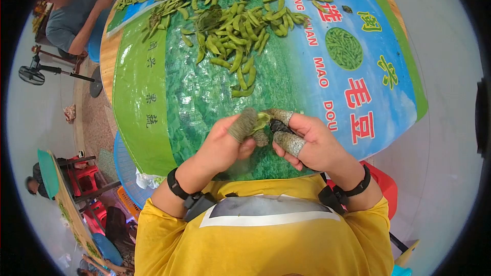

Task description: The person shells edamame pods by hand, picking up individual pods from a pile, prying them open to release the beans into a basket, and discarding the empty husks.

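Over the near part of the printed sheet (184,97), my left hand (230,135) and my right hand (307,140) meet at the fingertips. Grey-green wraps cover the thumb and a finger of each; a dark wrap is also on my right hand. Between the fingertips is a green pod (262,119), pinched from both sides and partly covered by the fingers. Beyond my hands lies a pile of green pods (238,28), its nearest pods a short way from my fingertips.
A person (74,15) sits at the table's far left. Left of the table stand a black fan (31,74), a blue basket (125,163) and red stools (84,179). A red seat (383,186) is by my right elbow.
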`<state>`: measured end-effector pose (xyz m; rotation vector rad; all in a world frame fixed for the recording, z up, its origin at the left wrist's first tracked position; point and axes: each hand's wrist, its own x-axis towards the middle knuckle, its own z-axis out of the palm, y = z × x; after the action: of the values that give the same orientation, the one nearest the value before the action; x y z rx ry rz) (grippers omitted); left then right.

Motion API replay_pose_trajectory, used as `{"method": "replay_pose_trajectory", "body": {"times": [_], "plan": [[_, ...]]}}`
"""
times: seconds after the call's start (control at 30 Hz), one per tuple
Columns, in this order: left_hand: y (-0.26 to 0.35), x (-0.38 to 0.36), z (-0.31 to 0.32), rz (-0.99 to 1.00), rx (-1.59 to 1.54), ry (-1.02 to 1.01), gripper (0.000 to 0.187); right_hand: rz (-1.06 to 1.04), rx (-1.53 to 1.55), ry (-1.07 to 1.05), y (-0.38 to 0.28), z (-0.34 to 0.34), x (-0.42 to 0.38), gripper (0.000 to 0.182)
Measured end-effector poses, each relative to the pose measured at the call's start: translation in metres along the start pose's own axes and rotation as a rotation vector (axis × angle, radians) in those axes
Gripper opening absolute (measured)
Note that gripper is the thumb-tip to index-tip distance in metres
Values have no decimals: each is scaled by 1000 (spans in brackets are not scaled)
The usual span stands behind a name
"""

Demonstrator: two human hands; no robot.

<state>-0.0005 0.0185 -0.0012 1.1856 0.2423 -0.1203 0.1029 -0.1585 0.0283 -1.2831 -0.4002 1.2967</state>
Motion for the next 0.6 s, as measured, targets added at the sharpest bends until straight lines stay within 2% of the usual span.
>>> {"method": "replay_pose_trajectory", "body": {"times": [0.03, 0.07, 0.13, 0.17, 0.23, 0.33, 0.43, 0.53, 0.6], "plan": [[0, -1, -3, -327, -608, -108, 24, 1, 1, 4, 2, 0, -2, 35], [1, -1, -1, -329, -609, -110, 24, -32, -29, 24, 6, 1, -4, 35], [4, -2, 5, -329, -392, -56, 24, -66, -59, 43, 5, -1, -6, 34], [4, -2, 8, -327, -392, -56, 24, -2, -64, 80, 0, -2, -6, 30], [3, -2, 13, -284, 8, 45, 23, 64, -68, 119, -2, -5, -4, 27], [7, -3, 23, -245, 77, -34, 21, 20, -67, 289, 4, -6, 7, 10], [-2, 1, 12, -144, 174, -82, 15, -17, -74, 240, 8, -7, 9, 10], [-7, 0, 15, -71, 148, -33, 11, -8, -105, 231, 12, -5, 11, 9], [-4, -1, 14, -145, 93, -37, 10, 34, -39, 222, 12, -6, 11, 9]]}}
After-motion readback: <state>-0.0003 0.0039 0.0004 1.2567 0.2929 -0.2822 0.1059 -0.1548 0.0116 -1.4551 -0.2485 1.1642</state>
